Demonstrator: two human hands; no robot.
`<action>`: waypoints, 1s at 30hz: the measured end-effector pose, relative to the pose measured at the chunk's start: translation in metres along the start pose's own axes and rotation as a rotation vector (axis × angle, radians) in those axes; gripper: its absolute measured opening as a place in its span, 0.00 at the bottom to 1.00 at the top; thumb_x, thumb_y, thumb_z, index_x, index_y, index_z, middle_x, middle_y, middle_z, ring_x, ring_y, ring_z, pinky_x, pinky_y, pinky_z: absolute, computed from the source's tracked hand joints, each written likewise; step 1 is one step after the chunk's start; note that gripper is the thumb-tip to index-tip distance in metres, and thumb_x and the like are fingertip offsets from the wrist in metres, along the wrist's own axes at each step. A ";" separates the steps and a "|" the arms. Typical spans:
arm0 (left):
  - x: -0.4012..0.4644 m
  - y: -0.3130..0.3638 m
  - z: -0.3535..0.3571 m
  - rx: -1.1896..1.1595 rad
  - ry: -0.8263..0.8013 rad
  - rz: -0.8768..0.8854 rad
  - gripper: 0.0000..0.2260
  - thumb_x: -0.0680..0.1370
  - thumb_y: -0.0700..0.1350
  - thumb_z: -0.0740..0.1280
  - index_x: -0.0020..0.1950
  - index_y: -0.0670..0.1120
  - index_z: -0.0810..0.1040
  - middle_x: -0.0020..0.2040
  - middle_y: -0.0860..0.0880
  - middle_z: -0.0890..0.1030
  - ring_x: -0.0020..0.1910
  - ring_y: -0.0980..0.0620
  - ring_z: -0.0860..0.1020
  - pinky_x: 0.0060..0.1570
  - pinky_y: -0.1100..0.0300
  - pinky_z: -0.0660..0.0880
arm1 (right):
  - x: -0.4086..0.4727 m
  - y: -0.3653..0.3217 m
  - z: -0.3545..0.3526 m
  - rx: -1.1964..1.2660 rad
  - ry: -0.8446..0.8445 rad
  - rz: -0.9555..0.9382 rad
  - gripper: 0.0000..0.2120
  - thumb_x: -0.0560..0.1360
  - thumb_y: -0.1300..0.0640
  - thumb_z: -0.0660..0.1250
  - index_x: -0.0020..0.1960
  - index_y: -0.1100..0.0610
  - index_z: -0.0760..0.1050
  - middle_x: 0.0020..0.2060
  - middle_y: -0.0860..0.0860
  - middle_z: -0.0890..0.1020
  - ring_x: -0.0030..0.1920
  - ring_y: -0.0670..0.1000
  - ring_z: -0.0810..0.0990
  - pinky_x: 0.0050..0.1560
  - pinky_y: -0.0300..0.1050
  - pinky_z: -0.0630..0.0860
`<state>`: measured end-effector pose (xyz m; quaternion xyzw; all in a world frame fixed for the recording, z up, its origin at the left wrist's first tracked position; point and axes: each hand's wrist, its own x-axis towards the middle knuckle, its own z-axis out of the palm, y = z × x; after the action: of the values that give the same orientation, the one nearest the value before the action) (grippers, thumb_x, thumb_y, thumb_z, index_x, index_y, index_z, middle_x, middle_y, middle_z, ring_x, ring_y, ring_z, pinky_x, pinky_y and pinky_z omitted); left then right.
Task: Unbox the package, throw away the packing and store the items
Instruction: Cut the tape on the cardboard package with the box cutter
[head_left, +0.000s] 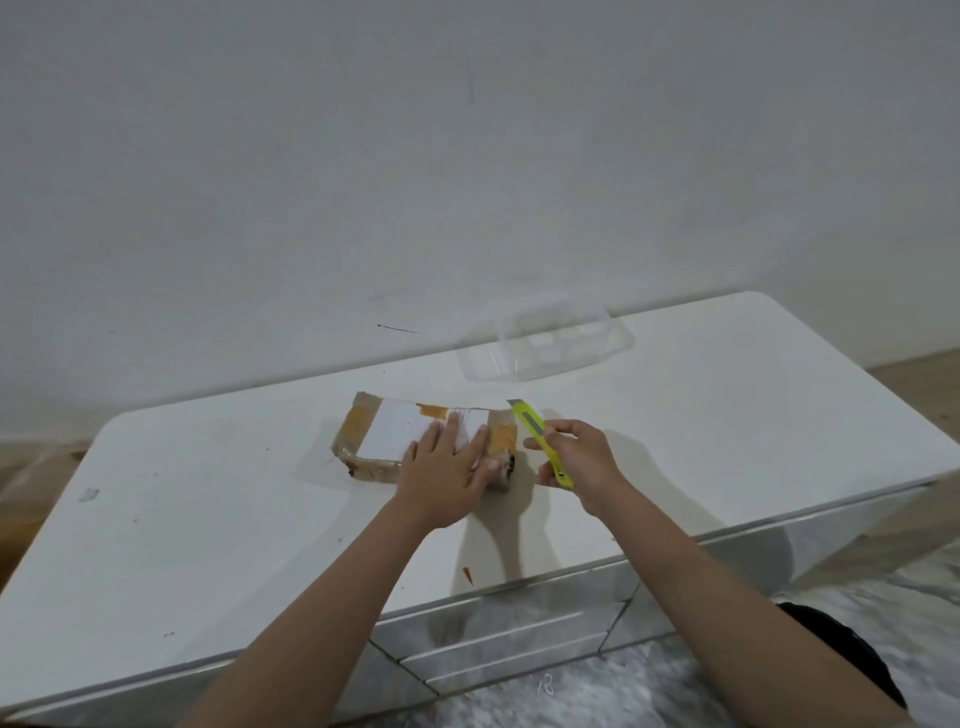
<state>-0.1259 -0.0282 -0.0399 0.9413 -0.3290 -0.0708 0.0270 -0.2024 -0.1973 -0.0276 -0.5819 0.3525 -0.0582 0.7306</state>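
On the white rectangular tabletop (208, 499) the flat brown cardboard package with yellow tape and a white label (410, 434) lies near the middle, seemingly still sealed, so unboxing has barely begun; discarding packing and storing items remain. The clear plastic storage box (550, 343) waits at the far edge. The left hand (447, 467) presses flat, fingers straight, on the package; the right hand (576, 462) grips a yellow-green utility knife (540, 441) just right of it.
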 end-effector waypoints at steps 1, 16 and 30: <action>0.002 0.002 0.001 -0.006 0.021 -0.019 0.27 0.78 0.64 0.43 0.76 0.59 0.52 0.78 0.46 0.50 0.76 0.43 0.50 0.71 0.44 0.53 | -0.001 0.001 -0.004 -0.029 0.013 -0.009 0.07 0.78 0.60 0.62 0.54 0.61 0.73 0.45 0.58 0.84 0.22 0.52 0.73 0.30 0.45 0.77; 0.015 0.017 0.011 -0.011 0.108 -0.125 0.26 0.79 0.62 0.46 0.76 0.57 0.53 0.78 0.44 0.50 0.75 0.40 0.51 0.69 0.43 0.55 | -0.003 -0.002 -0.011 -0.247 0.013 -0.115 0.05 0.78 0.59 0.62 0.53 0.57 0.75 0.40 0.54 0.85 0.23 0.52 0.74 0.27 0.41 0.71; 0.017 0.019 0.011 -0.049 0.098 -0.137 0.26 0.79 0.62 0.47 0.76 0.56 0.53 0.78 0.44 0.49 0.75 0.40 0.51 0.70 0.43 0.53 | 0.000 -0.006 -0.015 -0.408 0.047 -0.197 0.05 0.76 0.59 0.62 0.49 0.56 0.76 0.36 0.53 0.85 0.19 0.49 0.70 0.21 0.36 0.63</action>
<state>-0.1258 -0.0537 -0.0506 0.9630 -0.2601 -0.0344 0.0610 -0.2091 -0.2116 -0.0237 -0.7477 0.3154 -0.0706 0.5801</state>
